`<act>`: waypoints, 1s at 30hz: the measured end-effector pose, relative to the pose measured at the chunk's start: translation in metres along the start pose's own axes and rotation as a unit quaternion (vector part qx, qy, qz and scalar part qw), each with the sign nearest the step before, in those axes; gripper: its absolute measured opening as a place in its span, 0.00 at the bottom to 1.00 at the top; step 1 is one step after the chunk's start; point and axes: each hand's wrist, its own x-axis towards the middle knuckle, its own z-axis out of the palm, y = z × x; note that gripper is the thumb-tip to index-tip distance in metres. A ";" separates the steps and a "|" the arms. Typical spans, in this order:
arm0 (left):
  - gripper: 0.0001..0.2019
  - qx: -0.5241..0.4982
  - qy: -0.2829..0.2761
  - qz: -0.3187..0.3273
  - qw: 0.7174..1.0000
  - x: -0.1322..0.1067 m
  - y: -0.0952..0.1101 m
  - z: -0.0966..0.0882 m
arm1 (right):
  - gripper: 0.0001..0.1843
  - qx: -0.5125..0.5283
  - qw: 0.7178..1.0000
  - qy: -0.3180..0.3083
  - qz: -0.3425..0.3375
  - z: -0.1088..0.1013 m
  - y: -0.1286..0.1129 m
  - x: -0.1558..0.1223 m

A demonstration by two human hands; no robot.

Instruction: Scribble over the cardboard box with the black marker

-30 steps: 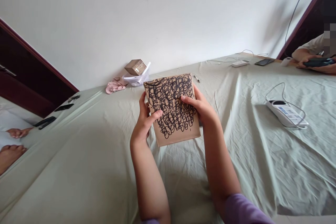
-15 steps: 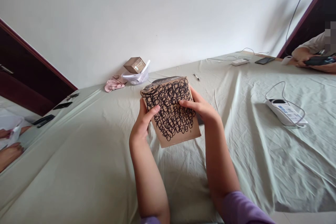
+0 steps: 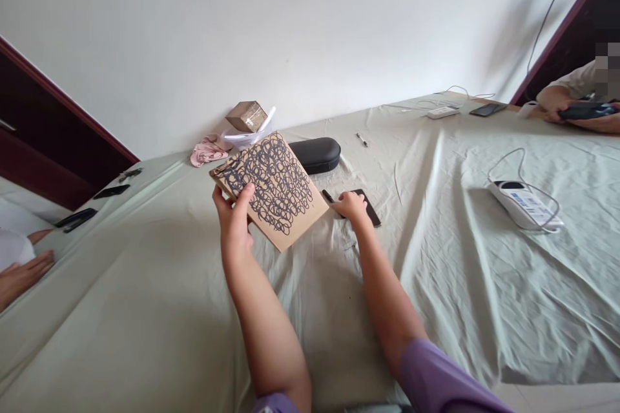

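Observation:
My left hand [image 3: 235, 222] is closed on the near left edge of a flat brown cardboard package [image 3: 278, 190] covered in black scribbles, and holds it tilted above the pale green sheet [image 3: 169, 284]. My right hand [image 3: 351, 204] is off the package and rests low on the sheet, fingers down on a black phone [image 3: 372, 211], with a black marker [image 3: 328, 195] just left of the fingertips. A black oblong case [image 3: 314, 153] lies behind the package.
A white device with a cable [image 3: 526, 204] lies to the right. A small brown box [image 3: 248, 116], a plastic bag and a pink cloth [image 3: 207, 151] sit by the wall. Another person's hands [image 3: 571, 113] hold a dark device at far right; a further hand [image 3: 24, 271] shows at far left.
My right hand let go of the package and dropped to the phone and marker. My left hand swung the package left and tilted it flatter, uncovering the black case.

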 end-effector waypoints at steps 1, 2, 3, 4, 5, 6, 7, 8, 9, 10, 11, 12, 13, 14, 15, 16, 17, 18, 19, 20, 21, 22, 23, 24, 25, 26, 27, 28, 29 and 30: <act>0.40 -0.010 -0.003 0.004 1.000 -0.001 0.001 0.000 | 0.19 -0.019 1.000 0.002 0.011 0.009 -0.002 -0.001; 0.38 -0.021 -0.007 0.010 1.000 -0.002 0.001 -0.001 | 0.19 -0.034 0.999 0.003 0.019 0.015 -0.004 -0.002; 0.37 -0.031 -0.008 0.015 0.999 -0.003 0.001 -0.001 | 0.19 -0.045 0.999 0.005 0.023 0.019 -0.005 -0.003; 0.36 -0.038 -0.008 0.018 0.999 -0.004 0.001 -0.001 | 0.20 -0.051 0.998 0.003 0.025 0.020 -0.006 -0.003; 0.36 -0.042 -0.004 0.020 0.999 -0.004 0.002 -0.001 | 0.20 -0.054 0.998 -0.004 0.028 0.018 -0.006 -0.002; 0.36 -0.045 0.000 0.023 0.999 -0.004 0.002 -0.001 | 0.21 -0.054 0.998 -0.016 0.030 0.014 -0.006 -0.001; 0.36 -0.048 0.004 0.026 0.999 -0.004 0.003 -0.001 | 0.21 -0.051 0.998 -0.031 0.031 0.009 -0.005 0.000; 0.36 -0.051 0.010 0.031 0.998 -0.004 0.003 -0.002 | 0.20 -0.046 0.997 -0.047 0.031 0.004 -0.005 0.002; 0.37 -0.054 0.017 0.035 0.998 -0.004 0.004 -0.003 | 0.20 -0.041 0.997 -0.061 0.029 -0.002 -0.004 0.004; 0.37 -0.057 0.022 0.037 0.997 -0.004 0.005 -0.003 | 0.19 -0.035 0.996 -0.073 0.026 -0.008 -0.002 0.005; 0.37 -0.060 0.026 0.038 0.997 -0.004 0.005 -0.004 | 0.18 -0.031 0.996 -0.080 0.021 -0.012 -0.001 0.006; 0.37 -0.062 0.028 0.040 0.997 -0.004 0.005 -0.005 | 0.18 -0.027 0.996 -0.082 0.015 -0.017 0.000 0.006; 0.37 -0.064 0.026 0.042 0.997 -0.003 0.005 -0.005 | 0.17 -0.023 0.996 -0.081 0.009 -0.020 0.001 0.006; 0.36 -0.066 0.024 0.046 0.996 -0.003 0.005 -0.006 | 0.16 -0.021 0.997 -0.077 0.003 -0.023 0.001 0.006; 0.36 -0.069 0.021 0.051 0.996 -0.003 0.004 -0.006 | 0.16 -0.019 0.997 -0.071 -0.002 -0.025 0.002 0.005; 0.35 -0.072 0.019 0.055 0.996 -0.003 0.004 -0.006 | 0.15 -0.017 0.998 -0.064 -0.007 -0.027 0.002 0.004; 0.35 -0.073 0.017 0.058 0.996 -0.003 0.004 -0.006 | 0.15 -0.016 0.998 -0.059 -0.010 -0.029 0.002 0.003; 0.34 -0.072 0.017 0.059 0.995 -0.004 0.004 -0.006 | 0.14 -0.016 0.998 -0.054 -0.013 -0.031 0.001 0.002; 0.35 -0.071 0.017 0.060 0.996 -0.004 0.004 -0.006 | 0.14 -0.018 0.998 -0.051 -0.015 -0.033 0.001 0.001; 0.35 -0.071 0.017 0.060 0.996 -0.004 0.004 -0.006 | 0.14 -0.020 0.998 -0.050 -0.016 -0.035 0.000 -0.001; 0.35 -0.070 0.016 0.061 0.996 -0.004 0.004 -0.006 | 0.14 -0.024 0.998 -0.049 -0.016 -0.037 -0.001 -0.003; 0.35 -0.070 0.015 0.062 0.996 -0.004 0.004 -0.006 | 0.15 -0.028 0.998 -0.050 -0.015 -0.039 -0.003 -0.005; 0.35 -0.069 0.014 0.063 0.996 -0.004 0.004 -0.006 | 0.15 -0.034 0.998 -0.053 -0.015 -0.041 -0.004 -0.007; 0.35 -0.068 0.013 0.064 0.996 -0.005 0.005 -0.006 | 0.15 -0.040 0.997 -0.059 -0.015 -0.042 -0.005 -0.009; 0.35 -0.067 0.011 0.065 0.996 -0.005 0.005 -0.006 | 0.15 -0.047 0.997 -0.067 -0.013 -0.043 -0.006 -0.010; 0.34 -0.066 0.009 0.066 0.996 -0.005 0.005 -0.006 | 0.15 -0.054 0.996 -0.076 -0.010 -0.043 -0.007 -0.011; 0.34 -0.067 0.008 0.068 0.995 -0.005 0.005 -0.006 | 0.14 -0.063 0.994 -0.086 -0.006 -0.041 -0.007 -0.012; 0.34 -0.068 0.007 0.070 0.995 -0.005 0.005 -0.006 | 0.14 -0.071 0.993 -0.096 -0.001 -0.039 -0.007 -0.011; 0.33 -0.069 0.008 0.070 0.995 -0.005 0.005 -0.006 | 0.14 -0.078 0.991 -0.106 0.002 -0.036 -0.006 -0.010; 0.33 -0.069 0.009 0.070 0.995 -0.005 0.005 -0.006 | 0.15 -0.084 0.990 -0.115 0.004 -0.032 -0.005 -0.009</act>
